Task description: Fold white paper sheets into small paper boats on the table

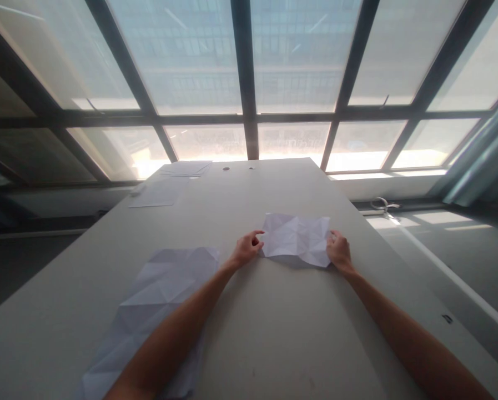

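Creased sheet (296,239): white paper, criss-crossed with fold lines, lying on the table just beyond its middle; I hold it at both short edges.
Table (273,333): long pale surface running away from me toward the window wall (249,83); it bears every sheet in view.
Long creased sheet (157,300): larger folded-and-opened paper at my near left, partly under my left forearm, well apart from the sheet in hand.
Flat sheets (159,193): plain papers at the far left of the table, near the window, untouched.
Left hand (245,250): fingers curled, thumb and forefinger closed in a pinch on the left edge of the creased sheet.
Right hand (338,251): fingers bent down on the right edge, gripping it; whether the thumb is under the paper I cannot tell.
Step in hand, as I judge it: I am steadying and spreading the sheet between both hands, either flattening it or lining up a crease.
Next move, as I judge it: it calls for even tension from both sides and a firm press along one existing fold line, so the paper does not skew or tear.
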Tool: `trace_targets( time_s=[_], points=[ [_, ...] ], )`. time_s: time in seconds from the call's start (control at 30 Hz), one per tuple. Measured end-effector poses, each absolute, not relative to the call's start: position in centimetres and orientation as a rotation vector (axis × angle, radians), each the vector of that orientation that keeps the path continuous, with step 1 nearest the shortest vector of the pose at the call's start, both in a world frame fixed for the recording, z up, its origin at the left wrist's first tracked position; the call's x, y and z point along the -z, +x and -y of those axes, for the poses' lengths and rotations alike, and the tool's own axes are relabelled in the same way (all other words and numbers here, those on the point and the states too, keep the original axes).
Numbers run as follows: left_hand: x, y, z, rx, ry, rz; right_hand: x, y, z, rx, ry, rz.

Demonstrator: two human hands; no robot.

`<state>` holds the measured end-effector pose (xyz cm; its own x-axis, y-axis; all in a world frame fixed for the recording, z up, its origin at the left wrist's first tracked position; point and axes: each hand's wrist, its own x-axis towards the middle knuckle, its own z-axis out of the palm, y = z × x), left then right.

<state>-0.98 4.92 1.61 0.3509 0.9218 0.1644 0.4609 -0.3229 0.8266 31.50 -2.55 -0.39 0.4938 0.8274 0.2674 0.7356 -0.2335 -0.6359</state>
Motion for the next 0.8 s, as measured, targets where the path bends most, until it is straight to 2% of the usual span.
trace_targets(
  time_s=[0.2,0.37,0.57,0.67,0.8],
  points=[
    [-3.1,-1.7,-4.1,-0.824,2.359,-1.723,-1.3,27.8,6.6,-0.285,-2.133,1.531],
    [-2.5,0.6,-1.6,-0.703,2.591,-1.441,-2.2,23.7,9.3,-0.428,-2.081,1.592],
    [0.6,1.5,-0.7,-0.399,2.580,-1.376,-2.1,20.4,11.7,-1.031,-1.573,1.294],
    [1.1,1.2,-0.9,-0.406,2.580,-1.371,-2.4,19.1,12.7,-1.077,-1.449,1.236],
    [0.9,1.2,-0.9,-0.417,2.565,-1.360,-1.8,18.3,13.0,-1.060,-1.487,1.239]
  ],
)
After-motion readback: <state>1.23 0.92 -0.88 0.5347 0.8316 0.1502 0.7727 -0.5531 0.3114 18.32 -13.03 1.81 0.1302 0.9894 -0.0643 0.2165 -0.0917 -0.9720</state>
